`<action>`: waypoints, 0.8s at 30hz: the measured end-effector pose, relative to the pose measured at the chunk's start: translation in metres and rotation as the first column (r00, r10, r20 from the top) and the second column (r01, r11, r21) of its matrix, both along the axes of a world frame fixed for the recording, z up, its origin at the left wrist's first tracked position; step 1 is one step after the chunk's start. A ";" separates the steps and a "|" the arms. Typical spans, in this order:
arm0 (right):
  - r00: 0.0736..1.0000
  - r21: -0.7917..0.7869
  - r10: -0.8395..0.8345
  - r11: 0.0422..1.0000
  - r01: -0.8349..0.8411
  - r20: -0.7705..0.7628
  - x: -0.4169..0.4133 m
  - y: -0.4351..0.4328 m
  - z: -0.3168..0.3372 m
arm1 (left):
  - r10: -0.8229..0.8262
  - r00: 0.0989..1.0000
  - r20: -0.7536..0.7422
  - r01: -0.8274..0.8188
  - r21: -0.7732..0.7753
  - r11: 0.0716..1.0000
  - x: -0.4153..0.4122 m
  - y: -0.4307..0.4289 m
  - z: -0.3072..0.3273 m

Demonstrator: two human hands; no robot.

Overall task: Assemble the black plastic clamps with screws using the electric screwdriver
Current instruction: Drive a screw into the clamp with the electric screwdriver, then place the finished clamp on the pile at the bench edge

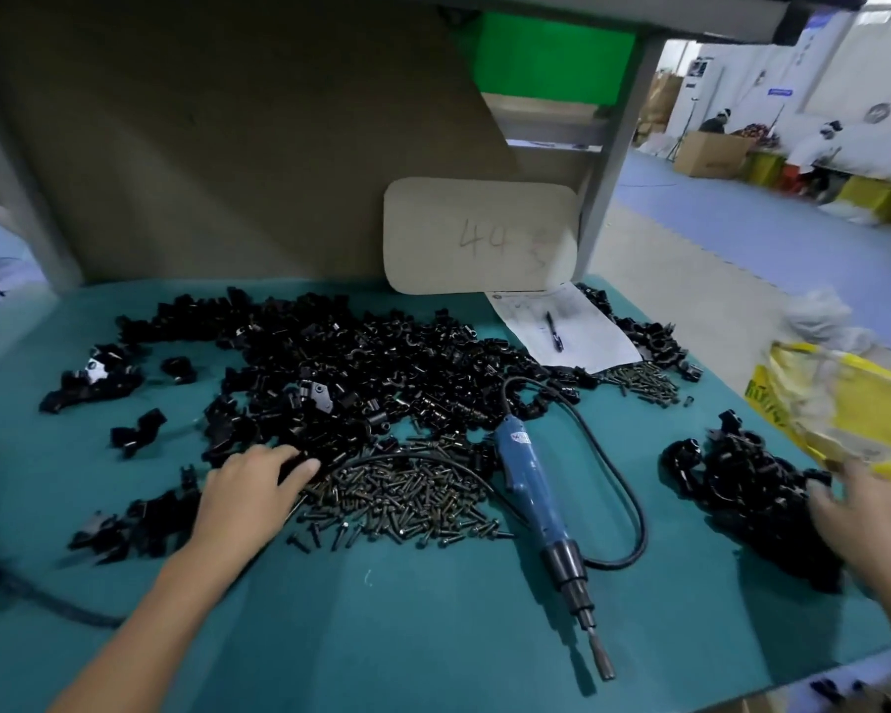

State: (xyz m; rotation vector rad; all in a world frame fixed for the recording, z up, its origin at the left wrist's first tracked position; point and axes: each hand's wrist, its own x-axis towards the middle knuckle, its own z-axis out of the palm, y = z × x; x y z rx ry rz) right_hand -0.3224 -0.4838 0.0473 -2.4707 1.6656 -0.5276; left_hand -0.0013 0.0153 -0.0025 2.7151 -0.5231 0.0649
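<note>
A big heap of black plastic clamp parts [361,373] covers the middle of the green table. In front of it lies a pile of dark screws [402,499]. The blue electric screwdriver [533,488] lies flat on the table to the right of the screws, bit toward me, its black cable looping round. My left hand [250,494] rests with spread fingers at the edge of the clamp heap and the screws, holding nothing I can see. My right hand [860,512] is blurred at the right edge, fingers spread over a smaller heap of clamps [741,481], beside a yellow bag.
The yellow bag [844,419] hangs over the table's right edge. A sheet of paper with a pen [561,329] and a cardboard sign marked 44 [479,234] stand at the back. Smaller clamp clusters [93,378] lie left. A black cable [32,589] crosses the near left.
</note>
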 end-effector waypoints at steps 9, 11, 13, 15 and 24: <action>0.559 0.127 0.804 0.545 -0.829 0.204 0.161 0.196 0.053 | -0.052 0.850 -0.525 -0.410 -0.719 0.561 -0.007 -0.014 0.036; 0.432 0.185 0.890 0.405 -0.895 0.144 0.204 0.233 0.035 | -0.252 0.719 -0.648 -0.557 -0.754 0.348 -0.009 -0.014 0.048; 0.368 0.228 0.927 0.345 -0.911 0.068 0.240 0.261 0.016 | -0.316 0.704 -0.636 -0.525 -0.766 0.372 -0.015 -0.014 0.052; 0.371 0.241 0.928 0.369 -0.897 -0.041 0.266 0.278 0.001 | -0.259 0.745 -0.615 -0.462 -0.755 0.465 -0.020 -0.013 0.051; 0.476 0.260 0.844 0.531 -0.806 -0.248 0.291 0.290 -0.017 | -0.233 0.906 -0.353 -0.113 -0.733 0.671 -0.038 0.000 0.045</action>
